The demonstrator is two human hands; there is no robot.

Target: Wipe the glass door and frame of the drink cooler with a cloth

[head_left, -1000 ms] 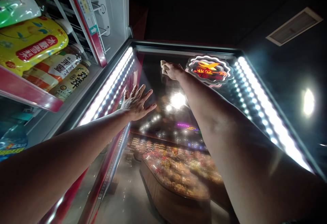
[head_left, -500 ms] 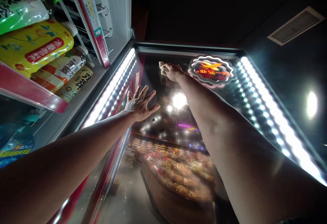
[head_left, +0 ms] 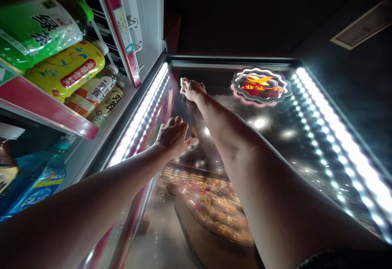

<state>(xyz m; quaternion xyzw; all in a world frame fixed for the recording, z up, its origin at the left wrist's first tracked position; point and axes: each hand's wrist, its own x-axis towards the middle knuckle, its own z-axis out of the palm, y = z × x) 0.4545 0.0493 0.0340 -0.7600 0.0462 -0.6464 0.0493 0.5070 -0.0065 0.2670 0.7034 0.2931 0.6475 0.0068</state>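
Note:
My right hand (head_left: 194, 90) is closed round a small pale wad, seemingly a cloth (head_left: 183, 82), and presses it to the upper left of a glass door (head_left: 216, 75). Below and to the left, my left hand (head_left: 172, 137) is at the glass with nothing visible in it. Its fingers are bent forward and their tips are hidden, while the thumb stands out to the side. I cannot tell whether it touches the pane. Hazy streaks and reflected lights show on the glass around both hands.
Bright LED strips (head_left: 143, 107) line the door's sides, and a lit sign (head_left: 261, 86) is at its top right. On the left are cooler shelves with a green tea bottle (head_left: 39, 28), a yellow bottle (head_left: 70, 70) and blue bottles. A produce display (head_left: 211, 216) appears beyond or in the glass.
My right hand has moved left along the top of the glass with the pale wad. My left hand's spread fingers have bent. The view has shifted, showing more shelf bottles.

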